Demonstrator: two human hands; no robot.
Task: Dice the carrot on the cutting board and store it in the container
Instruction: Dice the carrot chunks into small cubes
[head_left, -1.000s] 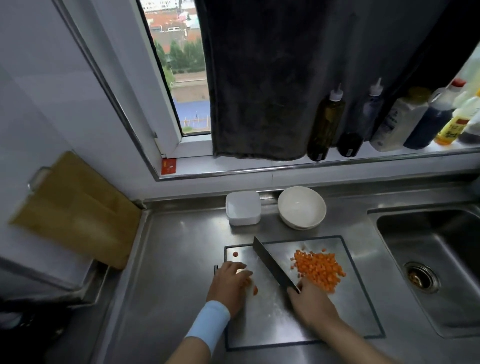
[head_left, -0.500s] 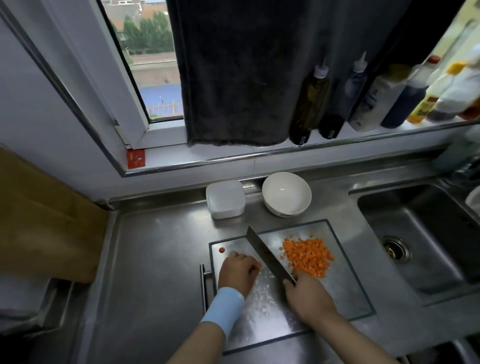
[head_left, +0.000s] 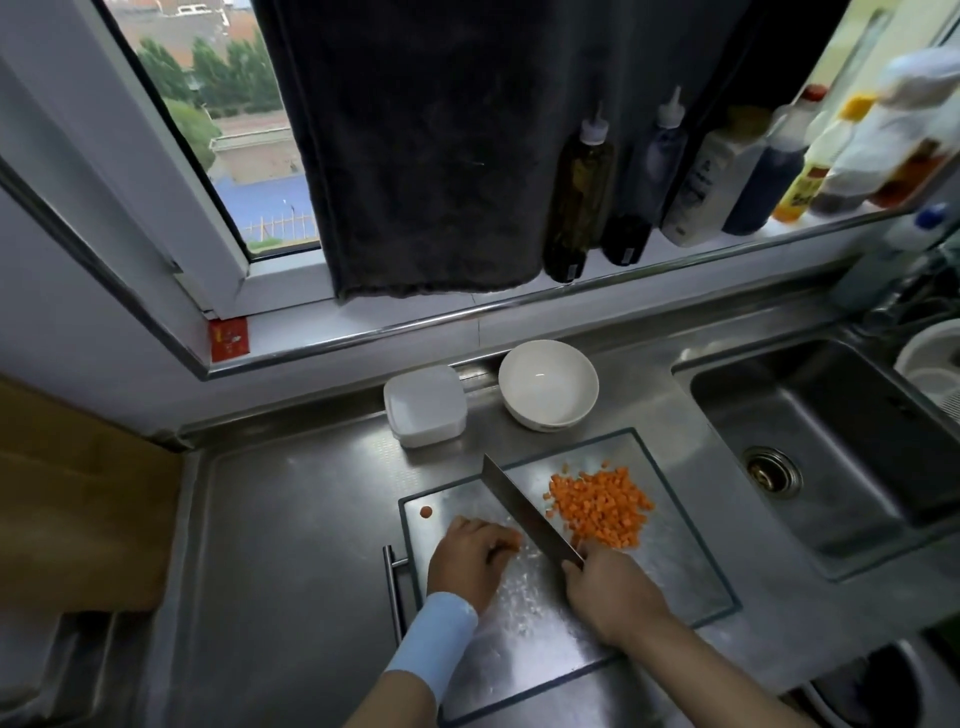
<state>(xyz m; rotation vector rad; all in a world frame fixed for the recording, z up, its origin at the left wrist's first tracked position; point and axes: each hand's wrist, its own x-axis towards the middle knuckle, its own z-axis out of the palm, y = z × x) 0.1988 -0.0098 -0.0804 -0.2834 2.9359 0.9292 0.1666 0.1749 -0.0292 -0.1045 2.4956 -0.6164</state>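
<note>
Head view: the dicing step is nearly over. The left hand (head_left: 470, 558) lies on the board (head_left: 675, 571), its fingers (head_left: 493, 545) curled down over a last bit of carrot (head_left: 513, 540). The right hand (head_left: 610, 592) is wrapped round the handle of the knife (head_left: 524, 512), the blade slanting away across the board just beside the left fingertips. The dice (head_left: 600, 506) sit heaped on the far right part of the board, right of the blade. One stray slice (head_left: 426, 512) lies alone by the board's far left corner.

Next, by my reading: a few close cuts on the last bit, knuckles kept tucked back from the edge, then the slice, then gathering everything for the container (head_left: 423, 405).

That container stands on the tabletop (head_left: 291, 519) just beyond the board and seems to have its lid on, so it needs opening first. A white bowl (head_left: 548, 384) sits beside it, between it and the sink (head_left: 831, 441). A dark towel (head_left: 415, 156) and bottles (head_left: 576, 192) line the sill above, well clear of the work
</note>
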